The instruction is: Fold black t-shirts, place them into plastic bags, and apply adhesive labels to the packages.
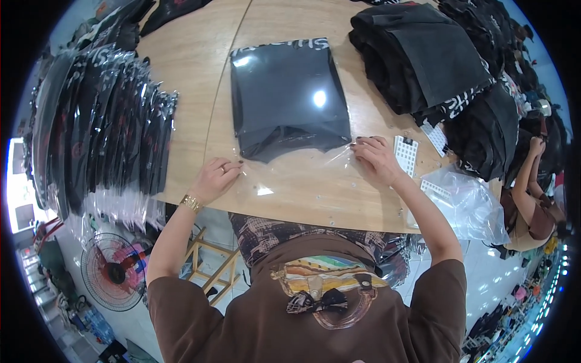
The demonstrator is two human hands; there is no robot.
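A folded black garment (290, 97) lies flat inside a clear plastic bag (290, 172) on the table in front of me. White lettering shows along its far edge, and glare spots sit on the plastic. The bag's loose near end spreads toward me past the cloth. My left hand (218, 179), with a ring and a gold wristband, pinches the near left corner of that end. At the right edge of the bag, level with the cloth's near end, my right hand (377, 158) pinches the plastic between thumb and fingers.
Many bagged black garments (103, 133) stand in a row on the left. Folded black garments (436, 54) pile up at the far right. Sticker sheets (406, 155) and loose clear bags (463, 202) lie beside my right hand. A fan (114, 270) stands lower left; another person (529, 193) works at right.
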